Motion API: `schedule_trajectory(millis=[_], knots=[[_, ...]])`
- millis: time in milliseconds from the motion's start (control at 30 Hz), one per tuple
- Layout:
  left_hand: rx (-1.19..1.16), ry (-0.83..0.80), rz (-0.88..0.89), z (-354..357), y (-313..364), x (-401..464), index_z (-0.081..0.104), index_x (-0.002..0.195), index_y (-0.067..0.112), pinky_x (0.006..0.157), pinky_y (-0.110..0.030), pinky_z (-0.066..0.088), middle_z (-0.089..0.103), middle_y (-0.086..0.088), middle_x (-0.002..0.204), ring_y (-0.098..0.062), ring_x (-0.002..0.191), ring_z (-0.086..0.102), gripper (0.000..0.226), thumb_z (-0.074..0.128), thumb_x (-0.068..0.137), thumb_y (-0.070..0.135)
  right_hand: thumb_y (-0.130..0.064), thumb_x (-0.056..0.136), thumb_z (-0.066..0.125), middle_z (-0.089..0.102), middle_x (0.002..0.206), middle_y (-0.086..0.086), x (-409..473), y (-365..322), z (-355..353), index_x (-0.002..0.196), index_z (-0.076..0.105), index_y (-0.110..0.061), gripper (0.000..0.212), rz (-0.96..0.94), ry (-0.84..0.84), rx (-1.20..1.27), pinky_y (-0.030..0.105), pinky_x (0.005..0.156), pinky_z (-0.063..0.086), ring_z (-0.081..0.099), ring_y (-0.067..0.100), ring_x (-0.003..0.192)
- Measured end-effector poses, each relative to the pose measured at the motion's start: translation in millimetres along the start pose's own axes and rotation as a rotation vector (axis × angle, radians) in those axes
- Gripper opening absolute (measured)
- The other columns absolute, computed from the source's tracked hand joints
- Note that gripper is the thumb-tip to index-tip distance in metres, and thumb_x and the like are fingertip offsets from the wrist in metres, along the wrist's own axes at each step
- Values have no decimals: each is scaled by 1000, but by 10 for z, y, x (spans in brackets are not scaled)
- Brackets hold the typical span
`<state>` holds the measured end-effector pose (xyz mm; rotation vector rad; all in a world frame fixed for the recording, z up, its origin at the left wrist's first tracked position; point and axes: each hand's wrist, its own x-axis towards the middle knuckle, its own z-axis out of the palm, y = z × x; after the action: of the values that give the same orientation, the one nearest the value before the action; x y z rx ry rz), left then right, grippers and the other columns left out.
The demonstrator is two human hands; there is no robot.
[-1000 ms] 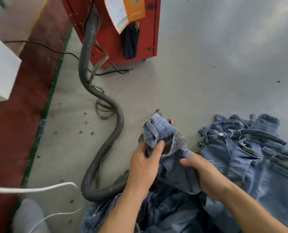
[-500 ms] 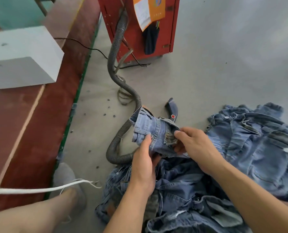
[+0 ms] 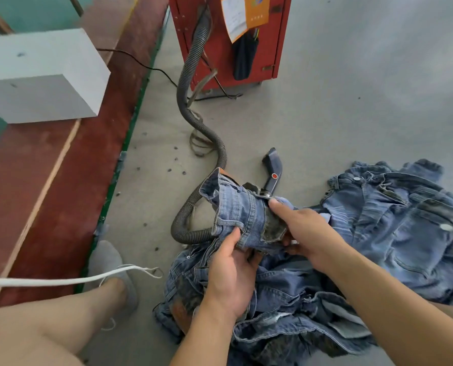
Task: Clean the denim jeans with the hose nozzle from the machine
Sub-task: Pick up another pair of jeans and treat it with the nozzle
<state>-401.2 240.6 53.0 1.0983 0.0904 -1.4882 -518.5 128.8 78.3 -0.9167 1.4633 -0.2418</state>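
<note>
A pair of light blue denim jeans (image 3: 236, 207) is lifted at its waistband over a heap of jeans in front of me. My left hand (image 3: 230, 273) grips the waistband from below, thumb up on the cloth. My right hand (image 3: 304, 231) holds the band from the right, its forefinger stretched along the top edge. The dark hose nozzle (image 3: 271, 167) with a red button sticks up just behind the held jeans. Its grey ribbed hose (image 3: 196, 120) loops over the floor to the red machine (image 3: 230, 40).
More jeans (image 3: 394, 220) lie piled on the grey floor at right. A white block (image 3: 43, 72) sits on the red strip at left. My leg and grey shoe (image 3: 106, 262) are at lower left, with a white cord (image 3: 69, 280) across them. A black cable runs to the machine.
The view has tilted down and moved closer. My right hand has slid along the waistband, and its forefinger now stretches out. The nozzle behind the jeans shows more fully.
</note>
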Motion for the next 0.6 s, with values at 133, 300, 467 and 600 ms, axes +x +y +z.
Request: schedule_trajectory(millis=[133,300,467,600], knots=[[3,-11,18,0,4,13,68,131,12,95,-35,49,70,-13,132,-23,115,68,47,56,93,36,-38,103,57,57,61,9,51,-16,-42,90,59,-17,25,127,-26,173,28,54,37,50,20,43],[-51,34,-23,-9,-31,24,66,135,12,100,-39,49,69,-15,133,-27,118,64,50,56,94,38,-35,101,67,57,56,6,72,46,-127,83,64,-11,30,63,-21,-39,19,40,26,42,15,42],[-169,59,-21,-33,-3,21,69,132,11,100,-42,50,71,-16,128,-29,111,67,50,61,91,40,-24,107,58,55,69,2,110,94,-152,93,62,-12,19,68,-188,460,18,33,25,42,8,43],[-163,29,8,-44,55,26,69,131,14,99,-43,50,73,-13,116,-27,106,68,52,58,95,49,-24,107,49,51,73,-4,106,129,-162,94,59,-17,17,140,-319,851,16,32,25,41,5,42]])
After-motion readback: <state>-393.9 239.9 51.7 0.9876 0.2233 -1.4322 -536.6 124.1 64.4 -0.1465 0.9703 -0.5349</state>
